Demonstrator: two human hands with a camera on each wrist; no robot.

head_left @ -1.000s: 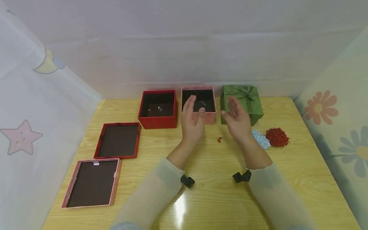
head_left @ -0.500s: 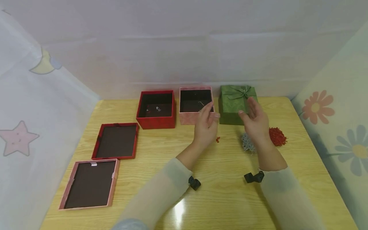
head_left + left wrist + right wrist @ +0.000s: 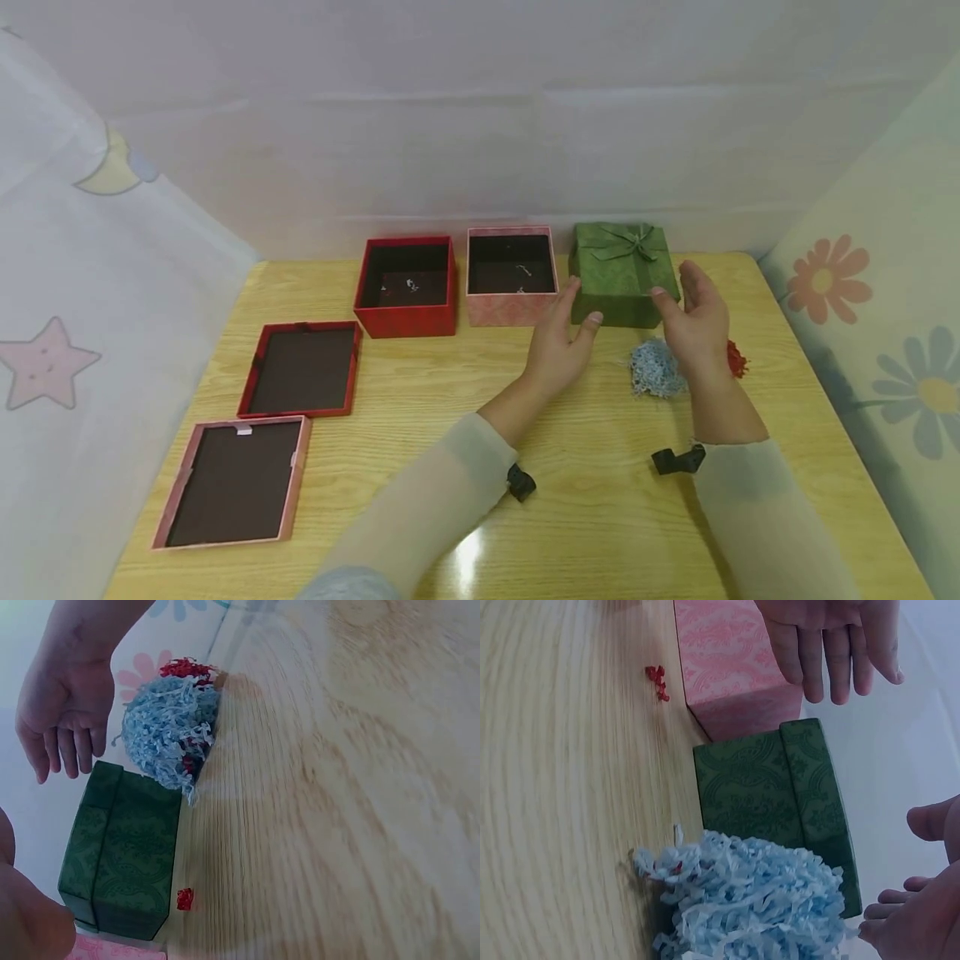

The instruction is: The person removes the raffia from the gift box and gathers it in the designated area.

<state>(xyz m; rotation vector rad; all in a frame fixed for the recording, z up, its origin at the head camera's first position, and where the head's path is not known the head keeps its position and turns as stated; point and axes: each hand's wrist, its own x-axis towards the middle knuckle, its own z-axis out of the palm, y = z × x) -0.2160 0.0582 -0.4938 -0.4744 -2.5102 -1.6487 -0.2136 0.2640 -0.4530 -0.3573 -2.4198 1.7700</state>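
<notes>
A lidded green gift box (image 3: 626, 279) with a ribbon bow stands at the back right of the table. My left hand (image 3: 558, 346) is held in front of its left side, fingers extended and thumb apart. On the other side, my right hand (image 3: 699, 325) is raised near the box's right front corner, also with extended fingers. Neither hand holds anything, and the right wrist view shows a gap between the left hand and the box. A heap of light blue shredded paper (image 3: 656, 368) lies below the right hand. Red shredded paper (image 3: 736, 360) is partly hidden behind that hand.
An open red box (image 3: 405, 313) and an open pink box (image 3: 513, 309) stand left of the green one, with a few paper scraps inside. A red lid (image 3: 303, 371) and a pink lid (image 3: 232, 483) lie upturned at left. A small red scrap (image 3: 184, 899) lies on the table.
Both hands have moved to the right, from in front of the pink and green boxes to either side of the green box's front. The boxes and lids stay in place.
</notes>
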